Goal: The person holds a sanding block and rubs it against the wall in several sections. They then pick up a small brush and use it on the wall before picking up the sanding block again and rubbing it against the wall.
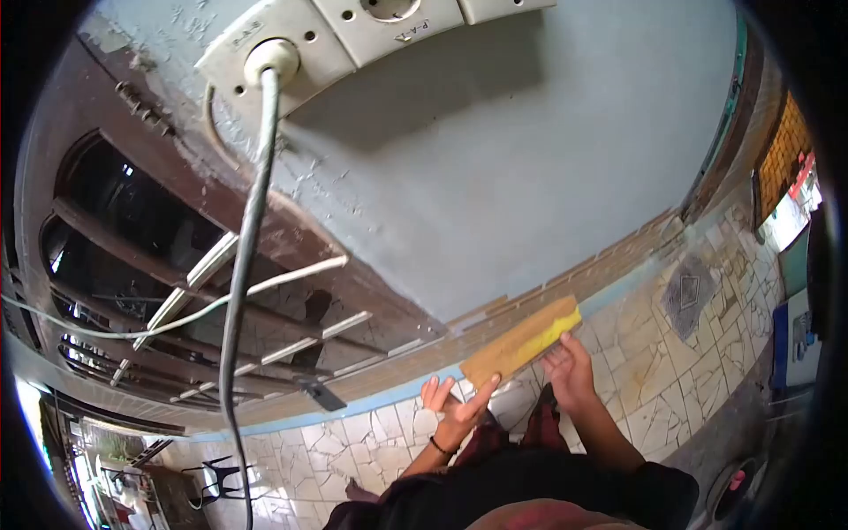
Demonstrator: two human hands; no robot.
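Observation:
A flat brown piece like a wooden board (517, 344), with a bright yellow strip along its right end and lower edge, is held slanted in front of my body. My right hand (570, 371) grips its lower right end, thumb on the yellow part and fingers partly hidden behind. At the lower left corner, the thumb of my left hand (455, 417) presses on the face of the board. Some left fingers stick out to the left, away from it. A dark band circles my left wrist.
White sockets (389, 16) with a plugged-in cable (250, 212) hang close overhead. Ahead is a grey wall (503, 177); at left, a brown window frame (132, 234) with pale bars. Below lies a broken-tile floor (636, 380). A dark chair (221, 477) stands lower left.

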